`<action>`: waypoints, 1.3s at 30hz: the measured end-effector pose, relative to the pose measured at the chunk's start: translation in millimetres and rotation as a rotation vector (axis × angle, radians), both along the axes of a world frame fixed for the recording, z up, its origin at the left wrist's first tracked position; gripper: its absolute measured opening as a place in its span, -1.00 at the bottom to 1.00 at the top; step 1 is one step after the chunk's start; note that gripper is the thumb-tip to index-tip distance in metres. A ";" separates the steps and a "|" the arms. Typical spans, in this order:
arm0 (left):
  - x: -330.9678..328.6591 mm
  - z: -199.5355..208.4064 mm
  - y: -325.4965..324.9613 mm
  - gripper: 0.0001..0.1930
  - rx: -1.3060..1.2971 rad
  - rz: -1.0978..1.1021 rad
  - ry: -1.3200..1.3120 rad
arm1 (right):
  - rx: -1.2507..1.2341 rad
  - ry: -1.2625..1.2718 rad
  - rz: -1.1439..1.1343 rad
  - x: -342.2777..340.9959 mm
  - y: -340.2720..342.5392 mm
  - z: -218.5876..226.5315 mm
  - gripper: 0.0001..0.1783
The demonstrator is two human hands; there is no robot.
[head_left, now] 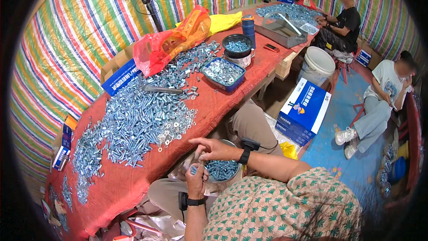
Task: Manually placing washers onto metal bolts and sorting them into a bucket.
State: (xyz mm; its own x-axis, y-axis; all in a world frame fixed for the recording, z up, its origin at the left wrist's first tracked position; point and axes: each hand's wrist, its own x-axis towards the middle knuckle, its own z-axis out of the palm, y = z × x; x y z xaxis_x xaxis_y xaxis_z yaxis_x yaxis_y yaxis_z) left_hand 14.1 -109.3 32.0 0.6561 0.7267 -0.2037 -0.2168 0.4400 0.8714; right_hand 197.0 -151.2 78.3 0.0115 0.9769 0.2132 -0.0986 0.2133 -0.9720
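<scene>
I see my 2 hands low in the middle, just off the desk (133, 183) edge. My left hand (196, 181) has a narrow grip on a small bolt (194, 169), too small to tell which way it points. My right hand (214, 148) pinches down at it. At 3 o'clock of my left hand, 1 bowl (221, 169) of bolts sits on my lap. A big bolt pile (142, 116) lies at 11 o'clock.

the metal bowl (223, 169) of bolts sits just right of the left hand (196, 180) fingers and below the right hand (214, 148) fingers; the bolt heap (138, 120) lies on the table (133, 178) beyond them.
</scene>
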 end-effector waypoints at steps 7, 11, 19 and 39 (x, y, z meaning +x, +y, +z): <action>-2.2 -1.6 -5.7 -0.84 -0.056 0.080 -0.013 | -0.072 -0.344 -0.059 -7.2 -0.8 11.4 -0.20; 2.4 -3.7 0.7 -0.86 -0.042 0.008 0.019 | -0.009 -0.195 -0.010 -0.2 3.6 -15.3 -0.29; -0.1 -6.1 0.3 -0.88 -0.090 0.058 -0.039 | -0.160 0.092 0.024 -7.8 4.0 -4.0 -0.25; 0.3 -26.4 0.5 -0.83 -0.062 0.088 -0.054 | -0.221 0.204 -0.126 -17.4 5.0 -30.2 -0.26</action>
State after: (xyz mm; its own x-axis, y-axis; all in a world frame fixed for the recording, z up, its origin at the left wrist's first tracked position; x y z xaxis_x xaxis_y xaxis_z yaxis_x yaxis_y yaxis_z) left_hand 14.4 -108.8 5.6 0.6015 0.7690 -0.2163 -0.3031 0.4703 0.8288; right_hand 179.6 -146.2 48.0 0.1563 0.9874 -0.0233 -0.2824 0.0220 -0.9591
